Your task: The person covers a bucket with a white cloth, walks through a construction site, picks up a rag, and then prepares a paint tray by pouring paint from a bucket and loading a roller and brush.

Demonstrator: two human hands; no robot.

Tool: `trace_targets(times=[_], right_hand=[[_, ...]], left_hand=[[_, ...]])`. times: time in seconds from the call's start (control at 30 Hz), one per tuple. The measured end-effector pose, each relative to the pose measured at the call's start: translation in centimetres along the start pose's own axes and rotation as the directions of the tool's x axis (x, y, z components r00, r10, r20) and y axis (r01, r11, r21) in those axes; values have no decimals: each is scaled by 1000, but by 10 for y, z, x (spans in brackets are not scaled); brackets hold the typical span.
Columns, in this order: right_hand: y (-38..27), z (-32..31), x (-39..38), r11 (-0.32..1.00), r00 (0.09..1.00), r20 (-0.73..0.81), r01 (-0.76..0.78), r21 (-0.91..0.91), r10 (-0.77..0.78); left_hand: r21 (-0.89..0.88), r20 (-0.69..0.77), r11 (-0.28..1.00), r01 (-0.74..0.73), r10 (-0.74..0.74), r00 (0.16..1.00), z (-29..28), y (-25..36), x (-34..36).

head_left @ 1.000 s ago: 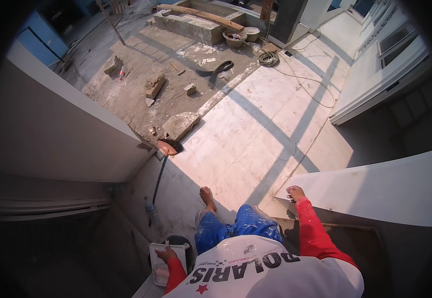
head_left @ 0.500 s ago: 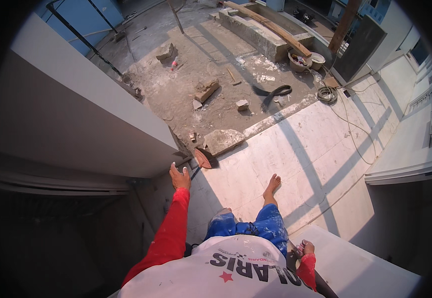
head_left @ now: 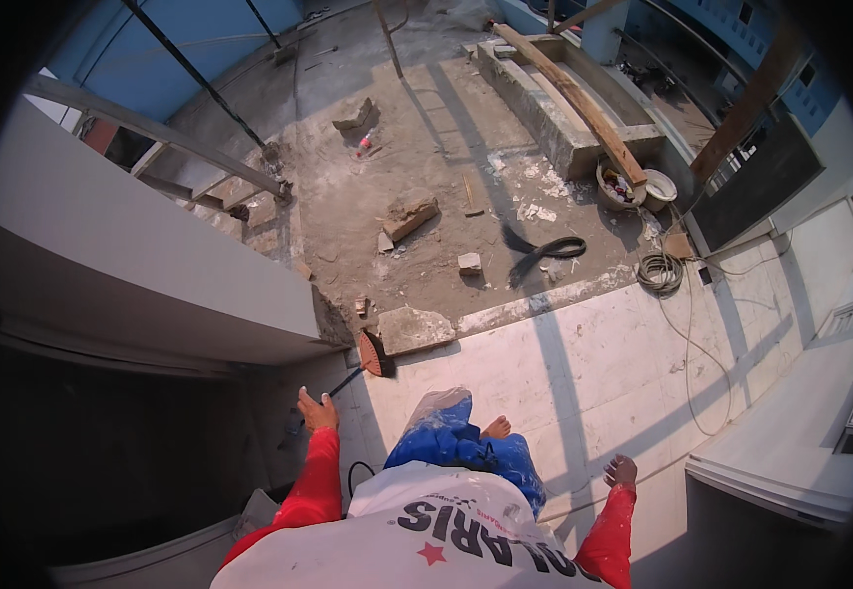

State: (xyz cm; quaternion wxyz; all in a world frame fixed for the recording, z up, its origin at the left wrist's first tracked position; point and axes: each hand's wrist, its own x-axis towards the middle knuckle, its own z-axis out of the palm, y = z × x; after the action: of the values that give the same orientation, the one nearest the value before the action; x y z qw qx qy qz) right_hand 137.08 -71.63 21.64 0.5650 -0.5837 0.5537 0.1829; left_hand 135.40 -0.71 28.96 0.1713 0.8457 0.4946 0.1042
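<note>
My left hand (head_left: 318, 409) is held out in front of the dark doorway with its fingers spread and nothing in them. Nearest to it is a dust broom (head_left: 371, 354) with a fan-shaped orange-brown head; its dark handle slants down toward that hand, and I see a gap between the two. My right hand (head_left: 621, 471) hangs out over the pale tiles, its fingers loosely bent and a little apart, and holds nothing that I can make out.
A flat concrete chunk (head_left: 413, 330) lies at the tile edge beside the broom. Beyond are a broken block (head_left: 411, 215), a hammer (head_left: 472, 197), a black strap-like bundle (head_left: 544, 251) and a coiled hose (head_left: 660, 274). A white wall (head_left: 171, 236) stands close on my left.
I have moved forward, and the broom and the concrete chunk now appear nearer my left side. My right arm has swung outward from my hip. The left hand stays open.
</note>
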Motion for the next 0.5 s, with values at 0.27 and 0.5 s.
trace_targets(times=[0.27,0.5], right_hand=[[-209,78,47,976,974,70,216,-30,-213],[-276,116,53,933,989,127,110,-343,-70]], left_hand=[[80,15,979,187,-189,982,86,81,10],[59,16,965,254,-255,967,194,212,67]])
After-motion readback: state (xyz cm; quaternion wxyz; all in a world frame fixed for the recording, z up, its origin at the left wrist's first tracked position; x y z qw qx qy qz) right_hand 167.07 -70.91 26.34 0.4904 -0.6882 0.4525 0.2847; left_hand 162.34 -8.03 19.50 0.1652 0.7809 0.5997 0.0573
